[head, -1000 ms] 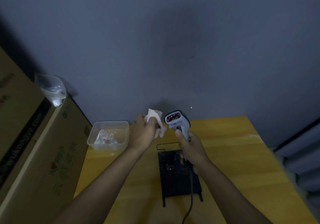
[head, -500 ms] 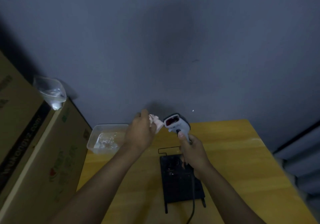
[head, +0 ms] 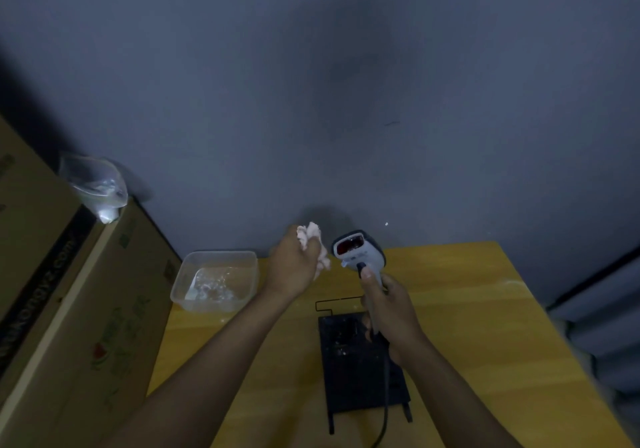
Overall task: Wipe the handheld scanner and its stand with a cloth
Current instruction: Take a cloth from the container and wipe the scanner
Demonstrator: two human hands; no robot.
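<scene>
My right hand (head: 389, 312) grips the handle of a grey handheld scanner (head: 360, 253), held upright above the table with its red window facing up and left. A black cable (head: 384, 409) hangs from it toward me. My left hand (head: 294, 265) is closed around a crumpled pale pink cloth (head: 313, 241), just left of the scanner head with a small gap between them. The black flat stand (head: 360, 368) lies on the yellow wooden table (head: 485, 326) under my right hand, partly hidden by it.
A clear plastic container (head: 216, 279) with water sits at the table's back left corner. Large cardboard boxes (head: 69, 309) stand along the left, with a clear plastic bag (head: 95, 188) on top. A grey wall rises behind the table.
The scanner head has tilted so its window faces more up and left. My left hand with the cloth moved up to the scanner, then drew back slightly to the left.
</scene>
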